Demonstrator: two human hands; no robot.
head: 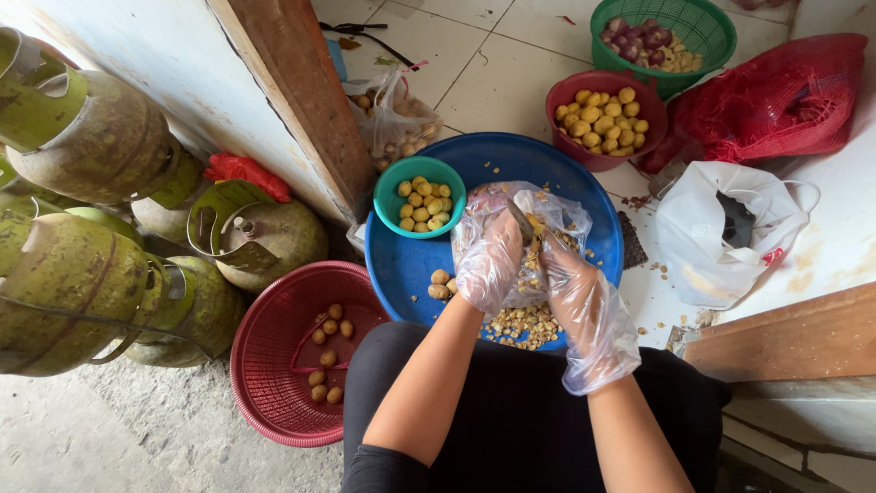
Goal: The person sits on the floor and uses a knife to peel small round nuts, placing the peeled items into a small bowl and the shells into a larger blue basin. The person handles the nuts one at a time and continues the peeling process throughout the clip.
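Both my hands wear loose clear plastic gloves and work over a large blue basin (411, 265). My left hand (490, 263) grips something small and a knife blade (521, 222) sticks up beside it; which hand holds the knife I cannot tell. My right hand (570, 274) is closed close against it, fingers curled. Under them a clear plastic bag (566, 215) holds peelings. More peel scraps (520, 326) lie at the basin's near edge. Three small round brown tubers (441, 285) rest left of my left hand. A teal bowl (419, 197) of peeled yellow ones sits in the basin.
A red basket (274, 365) with several brown tubers stands at lower left, beside green gas cylinders (82, 274). Farther off are a red bowl (598, 119) of yellow tubers, a green basket (666, 32) of shallots, a red mesh sack (776, 96) and a white plastic bag (721, 233).
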